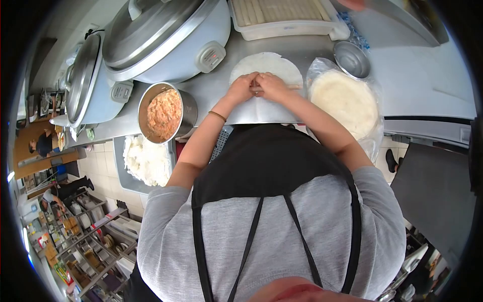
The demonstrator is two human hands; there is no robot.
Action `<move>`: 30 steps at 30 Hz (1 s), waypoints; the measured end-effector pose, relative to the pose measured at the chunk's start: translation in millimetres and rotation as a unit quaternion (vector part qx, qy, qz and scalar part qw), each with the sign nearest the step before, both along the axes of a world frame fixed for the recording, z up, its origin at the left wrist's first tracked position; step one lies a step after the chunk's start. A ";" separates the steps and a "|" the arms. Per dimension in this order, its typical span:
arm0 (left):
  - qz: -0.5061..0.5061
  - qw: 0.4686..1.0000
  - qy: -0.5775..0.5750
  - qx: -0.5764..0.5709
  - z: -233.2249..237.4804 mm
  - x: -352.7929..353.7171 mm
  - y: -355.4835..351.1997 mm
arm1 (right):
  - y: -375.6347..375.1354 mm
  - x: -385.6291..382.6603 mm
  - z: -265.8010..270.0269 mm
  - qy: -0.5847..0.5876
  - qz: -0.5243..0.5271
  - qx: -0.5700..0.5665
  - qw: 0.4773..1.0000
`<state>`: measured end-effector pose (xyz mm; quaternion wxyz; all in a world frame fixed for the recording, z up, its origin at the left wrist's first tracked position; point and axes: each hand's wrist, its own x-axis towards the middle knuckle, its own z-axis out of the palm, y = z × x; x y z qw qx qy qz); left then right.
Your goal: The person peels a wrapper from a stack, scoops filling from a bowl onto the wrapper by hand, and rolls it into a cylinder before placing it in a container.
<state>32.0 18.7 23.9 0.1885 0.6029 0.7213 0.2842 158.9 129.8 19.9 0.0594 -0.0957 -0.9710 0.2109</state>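
Closest to me is my black apron (261,161), matte cloth with thin straps over a grey knit shirt (302,226). A thin band sits on my left wrist.

My left hand (242,86) and right hand (274,85) meet knuckle to knuckle on the steel counter (211,88). The fingers of both are curled down, pinching the near edge of a round, paper-thin white wrapper (269,64). That edge is rolled into a narrow tube under my fingertips, and the rest lies flat beyond my hands.

Left of my arm stands a round metal pot (187,111) of coarse orange-pink filling. Below it, past the counter's edge, is a grey tub (118,151) heaped with something white and crumbly. To my right, a stack of pale round sheets (344,100) rests in crinkled clear plastic, with a small shiny steel bowl (351,59) just behind.

Farther back is a white plastic tray (287,29) of pale rolls laid side by side. Two big white cookers (201,45) with domed steel lids stand beside it.
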 end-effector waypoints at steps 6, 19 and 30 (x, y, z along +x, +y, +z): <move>0.041 0.996 -0.014 -0.081 8.4 -20.9 -27.6 | 42.4 51.6 4.9 -0.049 -0.048 -0.048 0.996; 0.113 0.993 0.031 -0.001 1.1 -39.2 -37.5 | 84.0 79.0 6.4 -0.026 -0.119 -0.066 0.990; 0.015 0.982 0.137 0.131 6.6 12.6 -9.9 | 31.7 45.6 1.6 0.103 -0.007 -0.005 0.995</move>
